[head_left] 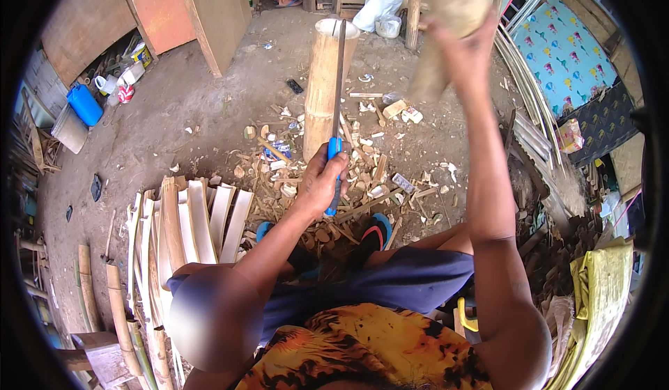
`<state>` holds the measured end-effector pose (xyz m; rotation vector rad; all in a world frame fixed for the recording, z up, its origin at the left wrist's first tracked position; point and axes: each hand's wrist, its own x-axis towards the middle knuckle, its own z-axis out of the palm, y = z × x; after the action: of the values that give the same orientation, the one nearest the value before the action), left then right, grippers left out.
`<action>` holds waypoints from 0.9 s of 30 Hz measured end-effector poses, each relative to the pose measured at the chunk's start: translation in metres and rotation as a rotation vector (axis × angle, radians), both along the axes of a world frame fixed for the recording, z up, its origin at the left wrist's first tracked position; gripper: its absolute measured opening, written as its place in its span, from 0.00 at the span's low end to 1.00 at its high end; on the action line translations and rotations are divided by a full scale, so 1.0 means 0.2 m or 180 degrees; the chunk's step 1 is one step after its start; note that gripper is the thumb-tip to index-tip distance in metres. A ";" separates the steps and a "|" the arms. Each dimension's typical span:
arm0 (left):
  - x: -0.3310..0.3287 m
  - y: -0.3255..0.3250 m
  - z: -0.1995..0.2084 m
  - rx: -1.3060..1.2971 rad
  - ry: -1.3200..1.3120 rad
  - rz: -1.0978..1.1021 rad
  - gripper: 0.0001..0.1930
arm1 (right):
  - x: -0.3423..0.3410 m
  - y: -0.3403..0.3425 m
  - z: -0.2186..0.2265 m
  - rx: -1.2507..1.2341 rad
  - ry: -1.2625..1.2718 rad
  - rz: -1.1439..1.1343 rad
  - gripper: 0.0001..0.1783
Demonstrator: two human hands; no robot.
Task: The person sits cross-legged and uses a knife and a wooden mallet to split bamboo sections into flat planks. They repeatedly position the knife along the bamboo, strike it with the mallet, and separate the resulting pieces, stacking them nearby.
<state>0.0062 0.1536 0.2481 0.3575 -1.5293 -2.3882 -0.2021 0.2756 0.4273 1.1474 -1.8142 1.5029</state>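
Observation:
My left hand point(323, 181) is closed round the blue handle of a long knife point(339, 90). Its dark, narrow blade points away from me and lies across the top rim of a thick bamboo section point(319, 104). That pale bamboo piece stands on the ground in front of my feet, its hollow upper end facing up. Raised at the upper right, my right hand point(465, 56) grips a thick piece of wood point(463, 0), blurred by motion and held well apart from the knife.
Split bamboo strips point(202, 216) lean in a bundle beside my left leg. Wood chips point(286, 181) litter the dirt floor around the bamboo. A blue jug point(85, 104) sits at the far left; a white sack point(382, 0) stands at the back. Another person's foot point(288, 2) shows there too.

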 end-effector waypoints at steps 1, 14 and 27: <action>0.01 0.03 0.02 0.0148 -0.0107 -0.0006 0.13 | 0.00 -0.04 -0.07 0.0244 -0.0130 -0.0196 0.56; 0.12 -0.35 -0.27 -0.2161 -0.1172 0.0278 0.30 | 0.09 0.00 0.29 0.0127 -0.0581 0.0099 0.40; 0.14 -0.57 -0.54 -0.3192 -0.1619 0.0404 0.22 | 0.06 -0.20 -0.35 0.1808 -0.1165 0.0333 0.54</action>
<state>0.0352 0.0389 0.1392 0.7940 -2.5619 -1.2069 -0.1896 0.2362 0.3578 1.2925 -2.5808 1.3556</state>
